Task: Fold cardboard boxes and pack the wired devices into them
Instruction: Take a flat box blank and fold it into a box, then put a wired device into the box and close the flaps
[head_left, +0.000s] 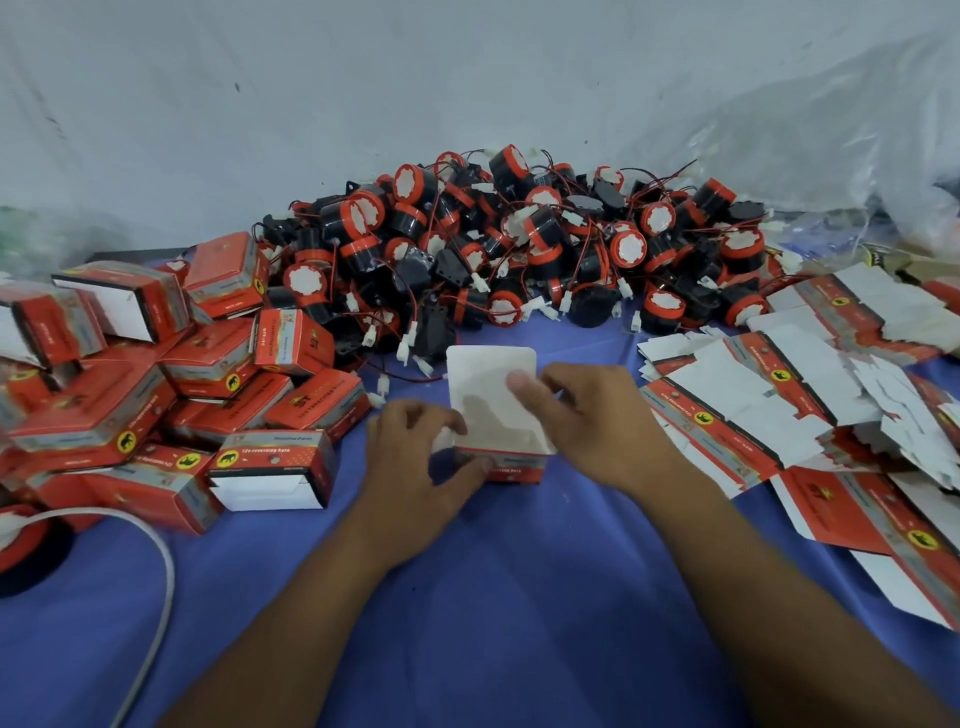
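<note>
Red cardboard box (511, 457): stands on the blue-covered table (467, 597) at centre, between both hands, its white lid flap (491, 384) raised upright on the far side. Contents cannot be made out.

Left hand (421, 457): closed on the box's left near corner, fingers curled against its side.

Right hand (597, 421): closed on the box's right side, thumb pressed onto the inner face of the flap.

Wired devices (519, 244): large heap of black-and-red round units with red wires and white connectors, far centre, against the white sheet; apart from the hands.

Folded boxes (171, 358): pile at left, several with open white ends facing near.

Flat box blanks (810, 395): loose overlapping stack at right, white insides mostly up.

Grey cable (161, 582): curves across the near left corner.
</note>
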